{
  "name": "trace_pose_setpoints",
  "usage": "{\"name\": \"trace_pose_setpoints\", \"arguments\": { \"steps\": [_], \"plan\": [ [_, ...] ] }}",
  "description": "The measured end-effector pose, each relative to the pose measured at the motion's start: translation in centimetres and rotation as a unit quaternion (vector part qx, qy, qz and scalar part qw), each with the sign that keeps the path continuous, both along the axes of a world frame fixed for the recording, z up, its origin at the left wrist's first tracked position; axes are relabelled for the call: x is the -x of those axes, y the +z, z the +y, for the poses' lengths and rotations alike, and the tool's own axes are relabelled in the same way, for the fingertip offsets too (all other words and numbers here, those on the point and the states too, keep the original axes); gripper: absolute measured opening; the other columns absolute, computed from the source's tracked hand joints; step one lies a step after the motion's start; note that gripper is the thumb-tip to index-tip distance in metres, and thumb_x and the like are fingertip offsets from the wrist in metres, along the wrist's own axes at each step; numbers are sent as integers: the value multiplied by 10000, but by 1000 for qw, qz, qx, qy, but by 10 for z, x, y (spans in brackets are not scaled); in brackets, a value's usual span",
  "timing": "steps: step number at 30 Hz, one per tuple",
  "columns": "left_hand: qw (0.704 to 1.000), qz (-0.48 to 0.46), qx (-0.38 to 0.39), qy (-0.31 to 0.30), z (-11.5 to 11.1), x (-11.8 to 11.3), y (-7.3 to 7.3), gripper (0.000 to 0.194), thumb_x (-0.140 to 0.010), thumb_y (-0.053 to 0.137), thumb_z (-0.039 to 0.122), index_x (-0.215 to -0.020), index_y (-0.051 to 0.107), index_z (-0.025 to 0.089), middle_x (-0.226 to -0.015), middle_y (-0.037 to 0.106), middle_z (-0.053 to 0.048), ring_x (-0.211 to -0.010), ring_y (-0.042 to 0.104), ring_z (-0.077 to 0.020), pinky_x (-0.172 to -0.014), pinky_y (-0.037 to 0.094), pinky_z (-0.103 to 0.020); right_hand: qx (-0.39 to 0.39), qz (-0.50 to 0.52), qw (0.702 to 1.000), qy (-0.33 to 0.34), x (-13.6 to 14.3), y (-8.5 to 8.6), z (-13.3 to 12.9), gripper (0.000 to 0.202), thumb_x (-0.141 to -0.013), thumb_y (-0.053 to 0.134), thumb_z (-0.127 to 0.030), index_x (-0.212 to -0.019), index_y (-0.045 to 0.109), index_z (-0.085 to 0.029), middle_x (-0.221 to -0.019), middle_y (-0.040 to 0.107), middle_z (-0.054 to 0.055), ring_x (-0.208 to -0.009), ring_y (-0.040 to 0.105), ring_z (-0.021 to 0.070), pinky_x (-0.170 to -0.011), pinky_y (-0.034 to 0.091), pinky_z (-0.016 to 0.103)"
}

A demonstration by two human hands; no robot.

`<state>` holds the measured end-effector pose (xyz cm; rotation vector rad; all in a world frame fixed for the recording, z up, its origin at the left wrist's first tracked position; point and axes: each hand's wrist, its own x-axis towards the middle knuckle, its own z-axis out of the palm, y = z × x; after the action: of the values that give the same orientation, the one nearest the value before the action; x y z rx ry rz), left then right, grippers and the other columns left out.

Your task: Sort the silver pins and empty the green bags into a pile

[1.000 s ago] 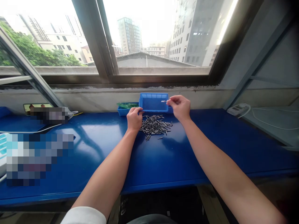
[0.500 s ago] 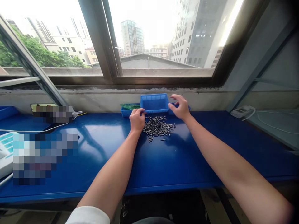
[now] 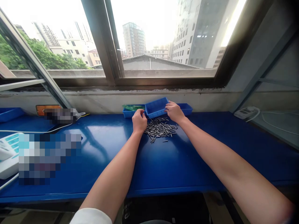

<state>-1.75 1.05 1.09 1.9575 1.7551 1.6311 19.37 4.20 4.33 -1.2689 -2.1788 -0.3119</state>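
A blue bin (image 3: pixel 157 107) is tilted above a pile of small dark metal pins (image 3: pixel 160 128) on the blue table. My left hand (image 3: pixel 139 120) pinches its lower left corner. At its right end my right hand (image 3: pixel 174 111) grips the side wall. Behind it on the left sits a blue tray (image 3: pixel 128 114) with green plastic (image 3: pixel 133 107) in it. Another blue tray (image 3: pixel 186 109) shows behind my right hand.
A white device with teal keys (image 3: pixel 11 149) stands at the left of the blue table (image 3: pixel 163 168). A phone (image 3: pixel 41 109) leans by the wall. A white power strip (image 3: pixel 245 112) with cables is at the right.
My right hand has closed on the right end of the bin, where it was open beside it. The bin now tilts, its right end higher, and more of the right tray shows.
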Motion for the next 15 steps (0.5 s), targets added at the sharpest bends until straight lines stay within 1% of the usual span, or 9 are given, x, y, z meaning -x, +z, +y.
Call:
{"name": "trace_pose_setpoints", "arguments": {
  "steps": [2,5,8,11,15],
  "plan": [
    [998,35,53,14,0,2,-2,234,-821,445,169,-957,636,163,-942,685,-91,-903,632,-217,-842,486,-337,5,-2,1000,-5,1,-4,4,235,-849,492,-165,-845,727,-160,-975,685,90,-1092,561,246,-1065,355,371],
    [988,99,119,7,0,4,-4,259,-811,438,186,-936,664,161,-990,685,-105,-950,621,-243,-867,469,-349,-6,18,1000,-8,3,-9,7,244,-855,482,-175,-834,724,-151,-966,688,96,-1067,577,245,-1066,353,363],
    [977,166,136,-9,1,3,-6,298,-809,430,194,-980,669,151,-1075,668,-117,-1033,587,-260,-913,440,-356,-17,44,999,-13,4,-14,7,251,-864,472,-199,-850,720,-166,-985,688,82,-1091,567,245,-1065,356,375],
    [964,221,144,-24,1,-1,-6,311,-823,424,231,-1018,658,168,-1136,649,-107,-1090,556,-264,-931,421,-363,-23,57,998,-20,5,-16,6,256,-870,468,-215,-877,719,-169,-1005,685,78,-1138,541,245,-1067,358,372],
    [946,267,177,-54,0,-4,-5,328,-870,377,324,-987,659,205,-1178,635,-81,-1140,525,-257,-959,385,-391,-4,50,998,-27,7,-17,7,262,-872,469,-217,-917,723,-172,-1028,676,87,-1174,516,245,-1061,362,359]
  ]
}}
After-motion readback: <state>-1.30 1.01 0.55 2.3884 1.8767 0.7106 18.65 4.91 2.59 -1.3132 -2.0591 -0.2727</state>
